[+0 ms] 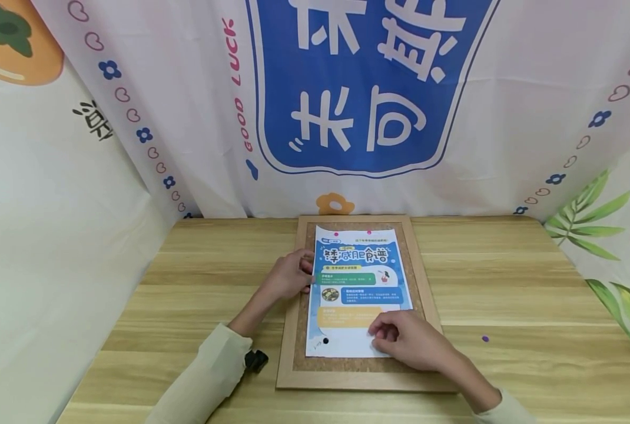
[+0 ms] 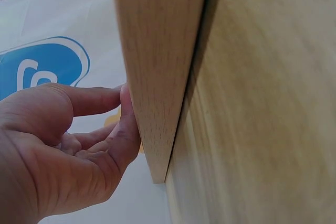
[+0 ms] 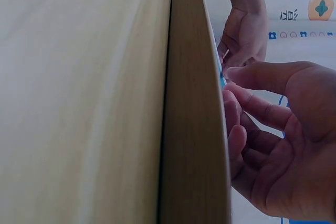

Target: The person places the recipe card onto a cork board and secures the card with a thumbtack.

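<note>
A printed poster (image 1: 347, 347) lies on a cork board (image 1: 347, 365) with a wooden frame (image 1: 368, 381). Pink pins show at the poster's top edge, and a black pin (image 1: 325, 341) sits near its lower left corner. At the poster's left edge, my left hand (image 1: 289, 274) has its fingers bent, thumb and forefinger meeting in the left wrist view as if pinching that edge. My right hand (image 1: 413, 341) is over the poster's lower right part, hiding that corner. Its fingers are curled, thumb and forefinger tips close together; I cannot tell whether they hold anything small.
A small purple pin (image 1: 486, 338) lies on the wooden table (image 1: 532, 282), right of the board. A printed cloth (image 1: 214, 176) hangs behind the table's far edge. A small black object (image 1: 255, 360) is by the left sleeve.
</note>
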`<state>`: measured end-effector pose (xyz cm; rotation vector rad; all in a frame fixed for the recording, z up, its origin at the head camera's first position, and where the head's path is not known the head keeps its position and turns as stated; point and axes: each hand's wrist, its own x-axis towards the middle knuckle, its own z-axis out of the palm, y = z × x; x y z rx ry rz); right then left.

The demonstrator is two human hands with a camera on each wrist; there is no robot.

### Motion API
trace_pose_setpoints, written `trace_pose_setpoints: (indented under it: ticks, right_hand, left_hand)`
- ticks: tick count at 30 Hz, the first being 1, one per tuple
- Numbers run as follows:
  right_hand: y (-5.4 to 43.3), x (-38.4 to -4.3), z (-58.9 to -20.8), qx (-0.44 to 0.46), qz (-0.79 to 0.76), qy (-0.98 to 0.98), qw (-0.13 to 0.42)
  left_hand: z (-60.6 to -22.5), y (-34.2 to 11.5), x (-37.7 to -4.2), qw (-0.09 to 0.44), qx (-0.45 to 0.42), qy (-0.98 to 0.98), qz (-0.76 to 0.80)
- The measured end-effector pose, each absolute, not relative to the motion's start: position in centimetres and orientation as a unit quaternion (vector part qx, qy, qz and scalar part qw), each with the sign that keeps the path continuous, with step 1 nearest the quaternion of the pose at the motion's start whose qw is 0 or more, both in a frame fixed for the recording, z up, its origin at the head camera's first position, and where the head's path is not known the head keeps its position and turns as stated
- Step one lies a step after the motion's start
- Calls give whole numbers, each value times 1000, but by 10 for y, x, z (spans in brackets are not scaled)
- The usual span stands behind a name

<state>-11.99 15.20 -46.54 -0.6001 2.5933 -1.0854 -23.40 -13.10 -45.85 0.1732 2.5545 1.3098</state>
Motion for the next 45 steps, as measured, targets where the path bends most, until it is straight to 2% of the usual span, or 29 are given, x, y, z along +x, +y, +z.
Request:
trace_pose_setpoints:
  ticks: [16, 29, 37, 45]
  right_hand:
    - [195, -114, -461, -162, -383, 902, 117]
    - [237, -107, -466, -92, -379, 918, 67]
    - [270, -99, -473, -99, -349, 932, 27]
    - [289, -97, -475, -109, -337, 935, 20]
  left_hand:
    - [-460, -132, -234, 133, 65, 878, 454]
    - [-460, -132, -235, 135, 67, 877, 456]
    - [-459, -131, -234, 133, 69, 880, 450]
    - [-457, -132, -233, 132, 66, 880, 452]
